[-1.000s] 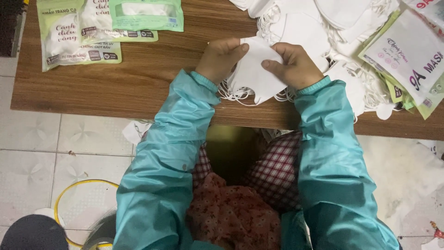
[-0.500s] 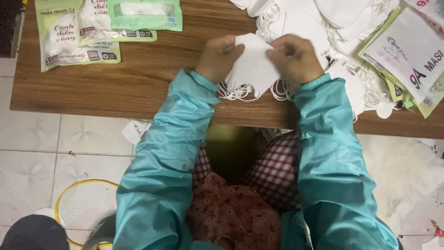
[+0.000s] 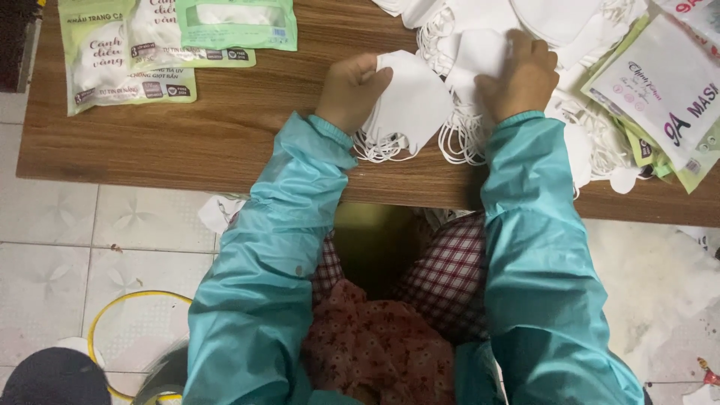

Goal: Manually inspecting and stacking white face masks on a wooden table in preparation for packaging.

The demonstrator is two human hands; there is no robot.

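You are in a small home packing workshop — a wooden table (image 3: 225, 142) on tiled floor (image 3: 97, 255), a heap of white masks (image 3: 525, 30), printed packets (image 3: 127, 56).

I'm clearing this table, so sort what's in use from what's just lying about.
In use:
- left hand holding a folded white fabric face mask
- right hand on the white mask pile

Lying about:
- green printed mask packets
- pale packets at the right edge
- yellow hoop on the tiled floor
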